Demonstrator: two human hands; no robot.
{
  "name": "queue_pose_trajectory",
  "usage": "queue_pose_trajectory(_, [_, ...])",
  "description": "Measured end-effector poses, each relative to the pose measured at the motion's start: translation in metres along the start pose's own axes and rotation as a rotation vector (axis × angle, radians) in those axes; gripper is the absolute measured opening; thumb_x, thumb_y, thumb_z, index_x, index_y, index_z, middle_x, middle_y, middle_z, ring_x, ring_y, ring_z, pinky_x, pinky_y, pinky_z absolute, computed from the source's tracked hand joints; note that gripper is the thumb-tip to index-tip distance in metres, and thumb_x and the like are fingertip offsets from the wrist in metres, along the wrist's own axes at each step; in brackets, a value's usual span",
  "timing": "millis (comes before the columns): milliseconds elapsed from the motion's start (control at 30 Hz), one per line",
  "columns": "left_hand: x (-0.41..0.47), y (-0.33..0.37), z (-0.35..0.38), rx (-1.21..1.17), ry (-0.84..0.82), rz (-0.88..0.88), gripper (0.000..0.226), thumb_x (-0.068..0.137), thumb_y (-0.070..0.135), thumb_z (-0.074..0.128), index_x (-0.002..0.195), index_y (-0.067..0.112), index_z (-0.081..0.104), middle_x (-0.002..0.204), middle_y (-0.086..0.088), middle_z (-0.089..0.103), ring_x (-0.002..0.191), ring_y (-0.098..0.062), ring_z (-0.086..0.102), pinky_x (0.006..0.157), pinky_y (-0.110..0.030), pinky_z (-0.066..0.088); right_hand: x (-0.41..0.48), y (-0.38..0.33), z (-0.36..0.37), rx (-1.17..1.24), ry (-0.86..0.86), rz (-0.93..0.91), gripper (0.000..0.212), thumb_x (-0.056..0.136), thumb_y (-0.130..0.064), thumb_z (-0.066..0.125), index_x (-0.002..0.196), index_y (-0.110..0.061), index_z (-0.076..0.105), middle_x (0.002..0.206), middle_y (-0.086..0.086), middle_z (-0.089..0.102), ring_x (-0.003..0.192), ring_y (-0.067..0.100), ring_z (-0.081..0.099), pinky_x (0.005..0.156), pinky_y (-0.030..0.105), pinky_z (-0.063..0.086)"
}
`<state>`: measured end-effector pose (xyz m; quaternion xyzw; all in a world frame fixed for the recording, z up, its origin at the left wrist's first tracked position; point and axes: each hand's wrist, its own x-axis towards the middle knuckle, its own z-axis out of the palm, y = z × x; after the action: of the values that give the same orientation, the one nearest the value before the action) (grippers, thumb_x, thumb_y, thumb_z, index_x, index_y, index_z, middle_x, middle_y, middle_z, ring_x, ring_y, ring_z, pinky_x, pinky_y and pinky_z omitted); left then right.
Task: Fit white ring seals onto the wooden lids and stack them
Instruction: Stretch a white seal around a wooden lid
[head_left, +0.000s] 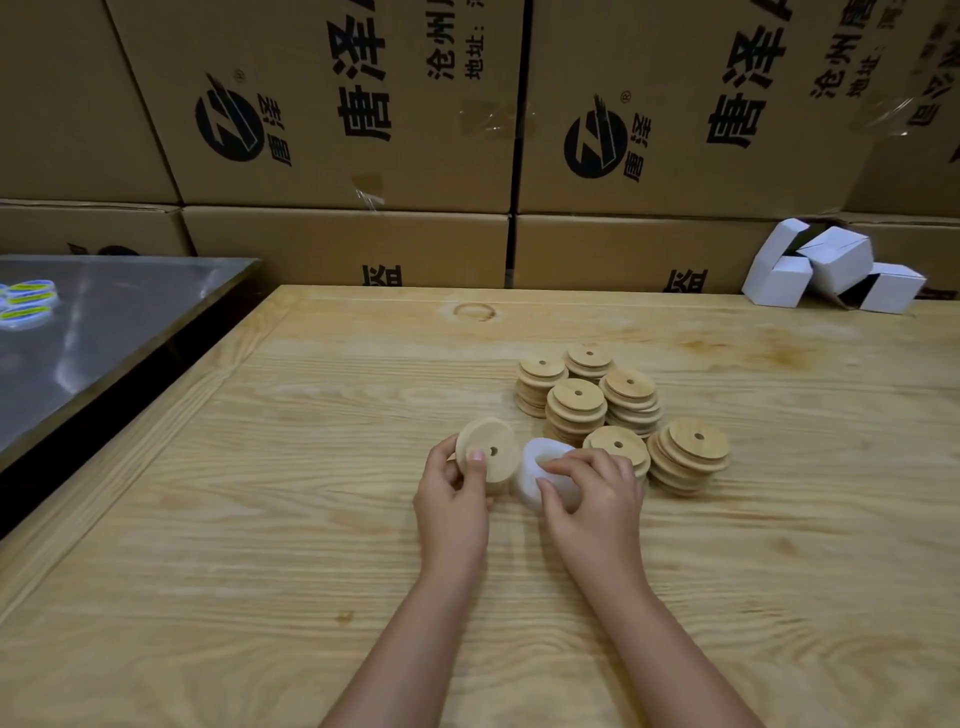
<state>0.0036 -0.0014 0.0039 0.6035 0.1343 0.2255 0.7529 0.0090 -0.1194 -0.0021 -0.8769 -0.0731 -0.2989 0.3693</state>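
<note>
**Both hands busy: lid in the left, white seal in the right**

Left thumb (477, 458) is pressing on the face of a wooden lid (493, 447), right beside its small centre hole. The other fingers are curling round behind the disc, so the left hand (451, 496) is gripping it, tilted with its face toward the camera, just above the table.

The right hand (595, 501) is pinching a white ring seal (535, 467). Its forefinger is lying across the top and its thumb is pushing in from below. The white material is blurred, and I cannot tell whether it is one ring or several bunched together. Seal and lid are sitting side by side, edges touching or very nearly so.

Just behind the right hand, stacks of lids (626, 402) are standing in a tight cluster. There are six piles, each lid with a hole in the middle. The nearest pile is partly hidden by the knuckles.

Both bare forearms are reaching in from the bottom edge over a pale wooden table (249, 519).

- Far right corner: small white cartons (834, 270), tumbled together.
- Left: a metal surface (109, 322) adjoining the table, with label rolls (28, 304) at its edge.
- Behind: printed cardboard boxes (332, 156) stacked as a wall.
</note>
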Motion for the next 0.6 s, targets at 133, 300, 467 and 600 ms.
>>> queue_pose_trajectory(133, [-0.0004,0.0003,-0.0011,0.007,0.012,0.041,0.032,0.094,0.011,0.052,0.111,0.037,0.053,0.079,0.004,0.069,0.065,-0.001,0.062,0.054,-0.022,0.053,0.0007,-0.0016,-0.0011,0.041,0.069,-0.039,0.016,0.07,-0.004,0.078,0.081,-0.012,0.071,0.095,0.001,0.061,0.096,0.024,0.051,0.088,0.034,0.037])
queue_pose_trajectory(300, [-0.0034,0.0022,-0.0009,0.01,-0.045,0.092,0.031,0.092,0.003,0.053,0.09,0.034,0.06,0.09,-0.006,0.066,0.075,-0.008,0.066,0.061,-0.025,0.055,0.0017,-0.0031,-0.0023,0.141,0.13,-0.078,0.012,0.074,-0.003,0.076,0.079,-0.012,0.07,0.106,0.005,0.056,0.101,0.015,0.041,0.092,0.011,0.026])
queue_pose_trajectory(467, [-0.0053,0.0054,0.0002,-0.039,-0.063,0.105,0.028,0.089,-0.001,0.056,0.087,0.026,0.064,0.091,-0.007,0.064,0.086,-0.022,0.063,0.067,-0.031,0.057,-0.0008,-0.006,-0.0007,0.272,0.061,-0.144,0.008,0.076,-0.006,0.071,0.08,-0.013,0.069,0.117,0.0,0.047,0.113,0.013,0.043,0.093,0.011,0.032])
queue_pose_trajectory(600, [-0.0071,0.0083,0.0003,-0.093,-0.066,0.112,0.022,0.09,0.002,0.057,0.086,0.022,0.066,0.093,-0.014,0.067,0.085,-0.028,0.066,0.059,-0.031,0.057,0.0,-0.0072,0.0019,0.276,0.018,-0.165,0.014,0.075,0.002,0.073,0.081,-0.01,0.069,0.121,0.004,0.044,0.108,0.015,0.047,0.092,0.013,0.036])
